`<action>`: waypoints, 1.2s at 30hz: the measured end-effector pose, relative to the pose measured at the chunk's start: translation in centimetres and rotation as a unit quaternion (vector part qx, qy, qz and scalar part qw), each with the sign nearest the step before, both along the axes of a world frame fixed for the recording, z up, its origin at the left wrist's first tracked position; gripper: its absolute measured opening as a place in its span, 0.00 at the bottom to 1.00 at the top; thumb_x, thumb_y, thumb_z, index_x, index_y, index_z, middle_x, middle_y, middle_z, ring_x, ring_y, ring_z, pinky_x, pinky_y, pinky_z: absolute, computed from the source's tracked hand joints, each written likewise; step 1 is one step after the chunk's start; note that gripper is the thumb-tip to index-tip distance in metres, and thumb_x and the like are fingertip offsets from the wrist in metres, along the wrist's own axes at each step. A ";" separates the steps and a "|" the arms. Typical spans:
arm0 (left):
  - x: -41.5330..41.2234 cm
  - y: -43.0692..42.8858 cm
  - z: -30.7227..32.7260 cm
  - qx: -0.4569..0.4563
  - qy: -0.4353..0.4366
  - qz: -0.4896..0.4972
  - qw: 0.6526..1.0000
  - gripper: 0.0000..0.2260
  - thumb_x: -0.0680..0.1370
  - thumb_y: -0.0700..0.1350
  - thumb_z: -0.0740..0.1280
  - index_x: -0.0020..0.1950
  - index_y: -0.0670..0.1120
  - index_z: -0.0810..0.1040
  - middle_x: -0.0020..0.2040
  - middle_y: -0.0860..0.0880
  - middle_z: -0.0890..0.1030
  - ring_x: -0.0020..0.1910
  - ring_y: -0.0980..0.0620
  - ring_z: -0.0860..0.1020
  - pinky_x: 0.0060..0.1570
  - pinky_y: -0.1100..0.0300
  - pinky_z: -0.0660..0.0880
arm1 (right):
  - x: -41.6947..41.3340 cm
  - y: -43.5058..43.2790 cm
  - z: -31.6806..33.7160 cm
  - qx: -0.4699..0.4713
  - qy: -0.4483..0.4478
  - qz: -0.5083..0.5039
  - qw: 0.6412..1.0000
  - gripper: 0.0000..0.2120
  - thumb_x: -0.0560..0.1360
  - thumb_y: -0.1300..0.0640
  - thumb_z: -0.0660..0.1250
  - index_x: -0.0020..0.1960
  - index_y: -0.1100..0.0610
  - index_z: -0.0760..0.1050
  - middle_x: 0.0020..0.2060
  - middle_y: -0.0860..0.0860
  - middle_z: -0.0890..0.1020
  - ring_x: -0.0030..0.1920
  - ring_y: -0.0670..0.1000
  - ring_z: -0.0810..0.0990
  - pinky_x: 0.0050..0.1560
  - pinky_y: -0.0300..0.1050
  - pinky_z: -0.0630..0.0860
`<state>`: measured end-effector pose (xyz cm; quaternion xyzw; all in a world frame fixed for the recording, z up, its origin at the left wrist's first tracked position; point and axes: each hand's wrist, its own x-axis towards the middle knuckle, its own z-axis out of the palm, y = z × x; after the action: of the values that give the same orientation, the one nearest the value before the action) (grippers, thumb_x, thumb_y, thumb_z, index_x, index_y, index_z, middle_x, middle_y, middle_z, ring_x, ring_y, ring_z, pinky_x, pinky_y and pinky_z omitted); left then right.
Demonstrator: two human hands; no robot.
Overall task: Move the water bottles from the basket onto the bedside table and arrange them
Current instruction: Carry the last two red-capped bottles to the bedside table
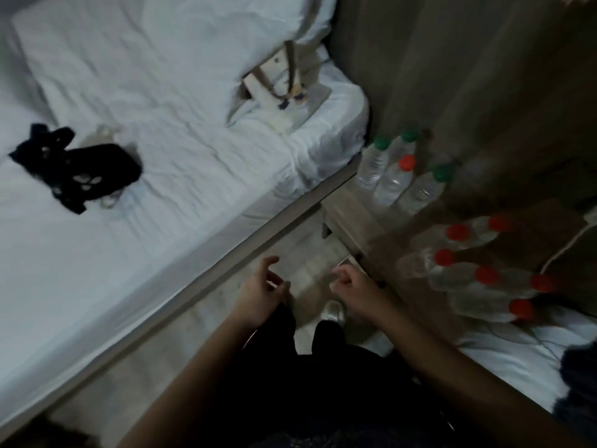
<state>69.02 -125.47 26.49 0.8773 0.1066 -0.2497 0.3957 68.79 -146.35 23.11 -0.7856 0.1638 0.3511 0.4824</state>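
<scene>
left hand (262,291): fingers loosely curled, half open, holding nothing
right hand (355,290): fingers curled inward, empty
water bottles (395,179): upright on bedside table (347,218), untouched

A dim bedroom, seen from above: a bed (168,130) made up with wrinkled white sheets filled most of the frame, a pillow (226,30) at its head and a black garment (77,173) lying on it. A tote bag (281,88) rested near the pillow. Beside the bed stood a wooden bedside table (352,221) crowded with water bottles (392,182), against a wood-panelled wall (468,76).
</scene>
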 end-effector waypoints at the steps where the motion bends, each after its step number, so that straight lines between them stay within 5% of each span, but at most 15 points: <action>1: -0.8 0.7 0.2 0.002 -0.004 0.018 1.000 0.22 0.76 0.44 0.68 0.68 0.49 0.67 0.47 0.51 0.78 0.38 0.60 0.76 0.34 0.73 0.69 | 0.1 0.9 0.1 -0.003 -0.007 0.019 1.000 0.18 0.75 0.58 0.65 0.64 0.56 0.71 0.54 0.51 0.76 0.58 0.52 0.76 0.55 0.43 0.71; 6: -4.6 4.6 1.2 0.008 -0.027 0.081 0.996 0.22 0.76 0.45 0.68 0.68 0.49 0.66 0.48 0.50 0.79 0.38 0.60 0.77 0.34 0.74 0.69 | 0.4 5.9 0.9 -0.004 -0.036 0.119 0.992 0.18 0.77 0.56 0.64 0.66 0.55 0.70 0.57 0.52 0.77 0.54 0.49 0.75 0.53 0.40 0.70; 14: -13.6 15.3 1.1 0.014 -0.032 0.171 0.985 0.23 0.75 0.49 0.68 0.68 0.52 0.66 0.48 0.52 0.79 0.44 0.53 0.79 0.49 0.52 0.78 | -3.7 18.0 0.1 -0.018 -0.077 0.181 0.980 0.16 0.75 0.56 0.67 0.61 0.56 0.74 0.56 0.53 0.80 0.58 0.52 0.78 0.60 0.47 0.73; 24: -31.6 35.1 1.7 0.050 -0.032 0.275 0.960 0.23 0.75 0.50 0.67 0.69 0.53 0.66 0.53 0.51 0.78 0.46 0.53 0.78 0.48 0.58 0.75 | -16.3 41.8 -0.6 0.034 -0.066 0.267 0.961 0.16 0.76 0.57 0.65 0.63 0.56 0.72 0.55 0.55 0.80 0.53 0.53 0.79 0.44 0.40 0.71; 30: -36.8 42.4 2.3 0.062 -0.056 0.349 0.934 0.23 0.75 0.49 0.67 0.69 0.52 0.67 0.50 0.52 0.78 0.45 0.53 0.78 0.49 0.57 0.76 | -19.7 51.3 2.0 0.030 -0.114 0.338 0.934 0.16 0.75 0.57 0.65 0.63 0.55 0.72 0.45 0.51 0.79 0.45 0.51 0.78 0.42 0.40 0.70; 36: -40.1 47.8 1.4 0.047 -0.058 0.415 0.907 0.23 0.75 0.48 0.68 0.69 0.50 0.67 0.50 0.50 0.78 0.45 0.52 0.78 0.47 0.58 0.74 | -21.2 57.1 1.7 -0.007 -0.138 0.410 0.902 0.17 0.75 0.57 0.66 0.64 0.56 0.72 0.50 0.54 0.80 0.48 0.51 0.77 0.48 0.40 0.69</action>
<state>28.95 -77.71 27.89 0.7843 0.4494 -0.0058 0.4277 47.60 -89.25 24.83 -0.8273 -0.2385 0.4049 0.3079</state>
